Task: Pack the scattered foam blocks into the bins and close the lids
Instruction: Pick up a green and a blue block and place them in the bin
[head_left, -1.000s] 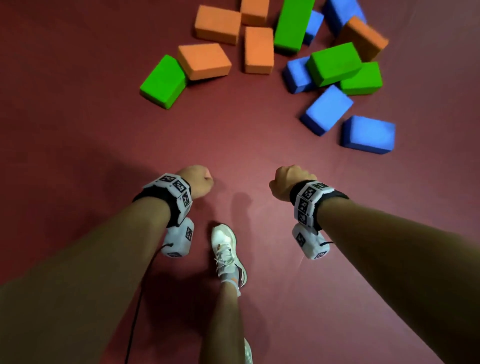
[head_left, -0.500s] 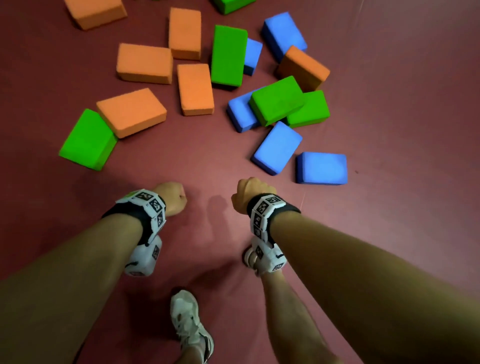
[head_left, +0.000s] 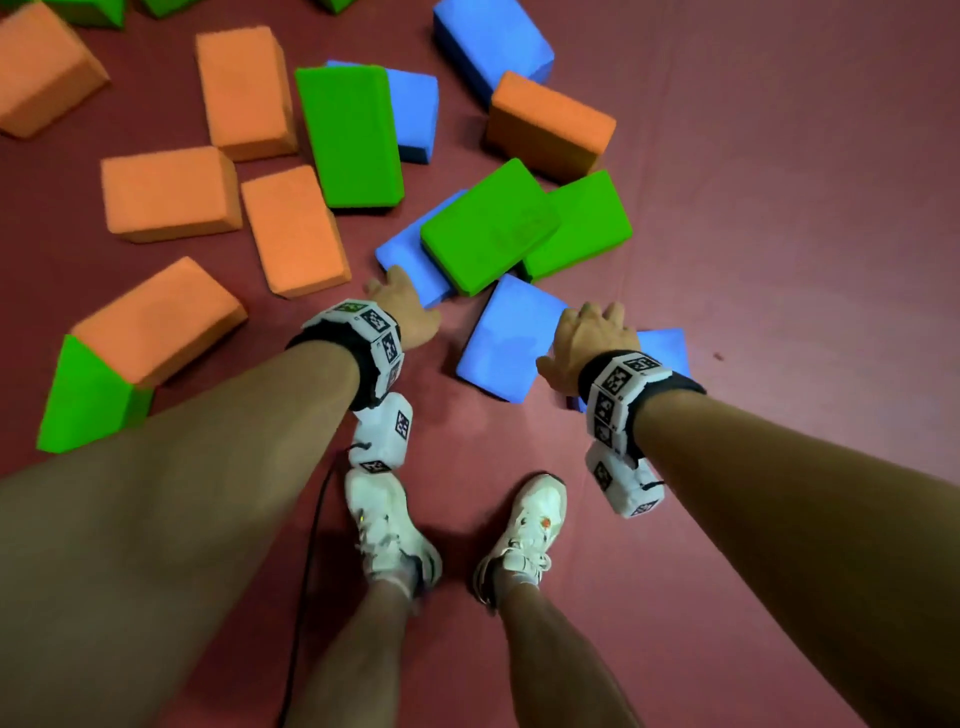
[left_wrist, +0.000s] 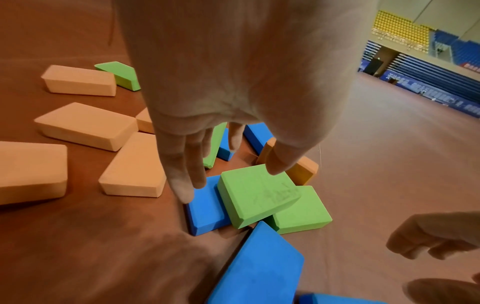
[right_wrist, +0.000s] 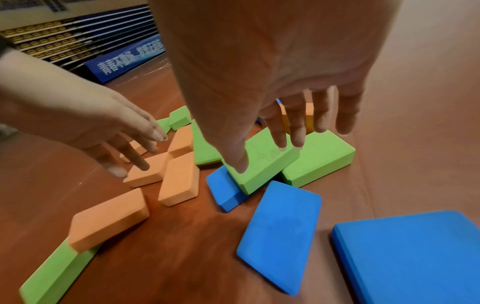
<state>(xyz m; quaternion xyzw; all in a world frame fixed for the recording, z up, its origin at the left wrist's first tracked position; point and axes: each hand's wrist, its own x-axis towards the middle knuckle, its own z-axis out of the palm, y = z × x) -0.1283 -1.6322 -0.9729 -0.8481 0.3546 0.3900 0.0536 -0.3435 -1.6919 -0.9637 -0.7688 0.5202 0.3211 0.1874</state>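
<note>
Dark red sports flooring (head_left: 779, 260) is being covered by scattered foam blocks in orange, green and blue, with blue stands seen at the hall's edge. Both hands are being held above the pile, fingers straight and spread, nothing gripped. The left hand (head_left: 402, 304) is being held over the partly buried blue block (head_left: 410, 260), which is lying under a tilted green block (head_left: 488, 226). The right hand (head_left: 587, 340) is being held between the flat blue block (head_left: 511, 343) and the blue block at the right (head_left: 667, 345). No bins are being shown.
</note>
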